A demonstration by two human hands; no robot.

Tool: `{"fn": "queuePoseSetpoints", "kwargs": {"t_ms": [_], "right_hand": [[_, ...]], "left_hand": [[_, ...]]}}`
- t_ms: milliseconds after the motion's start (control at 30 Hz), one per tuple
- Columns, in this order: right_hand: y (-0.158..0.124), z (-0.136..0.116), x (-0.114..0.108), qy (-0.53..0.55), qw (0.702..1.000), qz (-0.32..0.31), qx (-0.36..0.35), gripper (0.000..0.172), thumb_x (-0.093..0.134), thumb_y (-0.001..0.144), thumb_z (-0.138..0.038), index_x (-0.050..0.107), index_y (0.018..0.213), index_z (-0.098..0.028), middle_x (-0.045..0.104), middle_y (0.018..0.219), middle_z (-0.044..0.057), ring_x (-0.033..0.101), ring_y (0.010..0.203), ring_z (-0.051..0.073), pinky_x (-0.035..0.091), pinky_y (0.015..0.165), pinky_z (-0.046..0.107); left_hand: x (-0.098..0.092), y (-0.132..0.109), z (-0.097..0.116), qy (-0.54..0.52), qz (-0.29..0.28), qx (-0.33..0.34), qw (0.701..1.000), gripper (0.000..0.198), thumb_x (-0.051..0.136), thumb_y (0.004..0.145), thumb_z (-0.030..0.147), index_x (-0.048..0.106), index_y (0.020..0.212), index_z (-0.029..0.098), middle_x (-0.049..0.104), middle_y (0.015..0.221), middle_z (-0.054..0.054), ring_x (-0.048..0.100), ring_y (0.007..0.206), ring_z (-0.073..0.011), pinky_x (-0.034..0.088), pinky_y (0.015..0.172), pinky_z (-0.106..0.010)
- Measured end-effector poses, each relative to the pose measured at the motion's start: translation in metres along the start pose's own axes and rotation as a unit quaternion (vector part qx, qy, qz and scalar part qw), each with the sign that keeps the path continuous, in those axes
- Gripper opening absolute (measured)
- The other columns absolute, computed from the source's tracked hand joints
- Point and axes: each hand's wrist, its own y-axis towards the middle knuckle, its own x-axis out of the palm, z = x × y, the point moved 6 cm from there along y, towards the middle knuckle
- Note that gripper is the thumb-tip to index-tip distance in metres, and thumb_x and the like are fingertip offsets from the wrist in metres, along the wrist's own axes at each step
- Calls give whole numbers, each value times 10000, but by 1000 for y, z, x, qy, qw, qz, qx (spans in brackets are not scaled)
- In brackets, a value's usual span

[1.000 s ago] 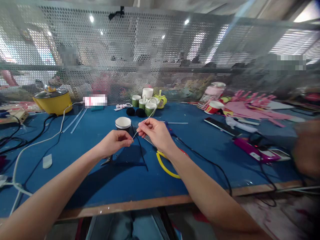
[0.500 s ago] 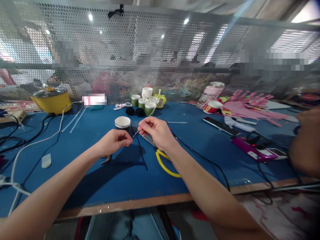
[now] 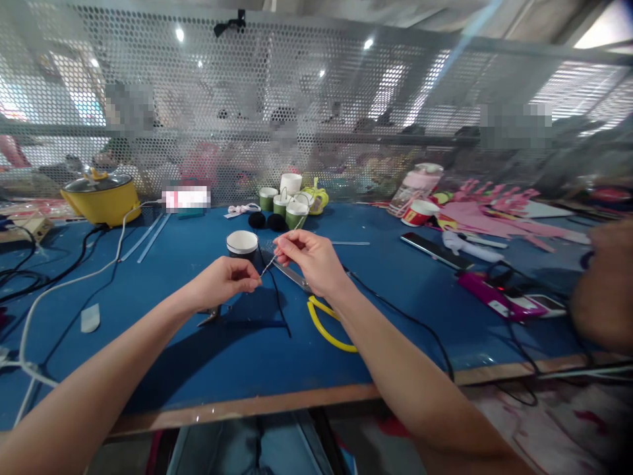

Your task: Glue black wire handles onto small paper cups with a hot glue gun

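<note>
A thin, pale twisted cord (image 3: pixel 268 266) is stretched between my two hands above the table. My left hand (image 3: pixel 228 280) pinches its lower end between thumb and fingertips. Higher up, my right hand (image 3: pixel 310 260) grips it, and a loose end rises past the fingers. Just behind my left hand stands a dark cup with a white rim (image 3: pixel 242 243). Scissors with yellow handles (image 3: pixel 321 326) lie partly under my right hand and forearm. Between the hands, a black strip (image 3: pixel 279 300) rests on the table. A small metal tool (image 3: pixel 210 315) is half hidden beneath my left wrist.
Several green cups (image 3: pixel 297 214) and two black pom-poms (image 3: pixel 257 220) stand at the back of the blue table (image 3: pixel 188 369). A yellow pot (image 3: pixel 103 198) is at left. To the right are a phone (image 3: pixel 435 251), a purple power bank (image 3: pixel 499 297), cables and another person's arm (image 3: pixel 603 284).
Both hands keep nearly the same place and hold on the cord. The view has shifted very slightly.
</note>
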Motion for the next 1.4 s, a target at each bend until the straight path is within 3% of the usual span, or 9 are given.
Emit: {"fn": "queuePoseSetpoints", "kwargs": {"t_ms": [400,733,933,1133,1233,1333,1400], "right_hand": [[5,0,-15,50,998,26,0,166,648,687,-298,626,763,-151,600,637,-4,527,551,70,436,533,226],[2,-6,-15,28,997,63,-21,115,638,689,-275,633,745,-175,575,606,-14,485,521,75,408,515,249],[1,-4,-13,50,997,66,-11,169,632,693,-313,621,774,-165,561,616,-19,490,545,71,417,537,237],[-7,7,15,11,995,-90,48,204,626,703,-335,603,761,-140,589,652,-1,532,573,77,433,555,231],[-10,11,20,24,991,-110,72,192,640,690,-318,599,743,-138,580,618,-18,522,535,64,422,538,218],[-12,15,21,82,981,-123,125,201,652,676,-321,606,749,-140,572,612,-27,508,511,51,393,502,197],[-14,19,24,111,969,-145,164,206,663,663,-325,609,725,-136,561,590,-31,498,497,47,375,485,189]], "left_hand": [[1,-3,0,39,-24,-10,999,82,562,691,219,568,700,138,567,609,18,475,563,-74,371,565,-204],[10,-6,2,-56,-58,-36,996,72,600,672,207,580,679,139,568,594,22,500,564,-75,405,587,-211],[14,-6,0,-118,-65,-49,990,88,639,651,209,588,661,138,577,584,21,508,559,-71,411,600,-211],[7,-3,-3,-169,-9,-36,985,83,620,680,222,592,674,145,584,596,20,520,569,-64,419,625,-203],[1,-1,-2,-120,10,-16,993,123,594,707,258,593,679,139,598,618,1,532,584,-82,435,636,-226],[-12,-3,10,20,91,71,993,129,567,738,258,609,774,142,631,727,-33,565,680,-121,453,686,-268],[-18,-10,26,137,162,180,961,137,556,753,228,612,850,150,627,834,-61,565,788,-147,452,745,-297]]}}
